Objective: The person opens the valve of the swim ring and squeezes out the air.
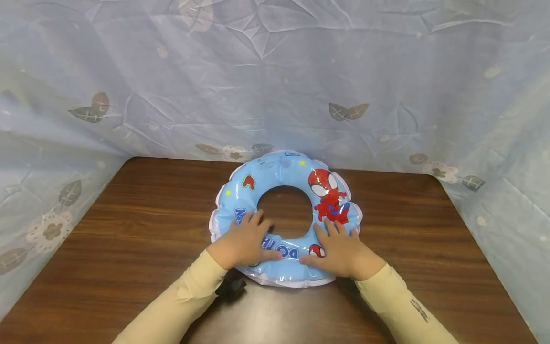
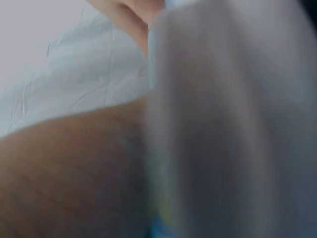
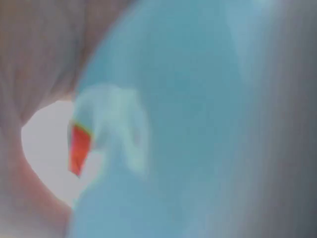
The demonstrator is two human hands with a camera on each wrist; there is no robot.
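A light blue inflatable swim ring (image 1: 268, 174) with a red cartoon figure, stars and lettering lies on the table. On its near left part rests my left hand (image 1: 245, 241), fingers spread and thumb pointing right. My right hand (image 1: 345, 251) lies over the near right part, its fingers extended below the red figure. Both thumbs point toward each other across the lettering. Blurred blue vinyl of the swim ring (image 3: 193, 114) fills much of the right wrist view. A pale, blurred edge takes up the right side of the left wrist view, with fingers (image 2: 131, 17) at the top.
The brown wood-grain table (image 1: 129, 229) extends to both sides of the ring. Pale blue cloth (image 1: 292, 81) with leaf and flower prints hangs behind it and along both sides. A small black object (image 1: 232, 286) sits under the left wrist.
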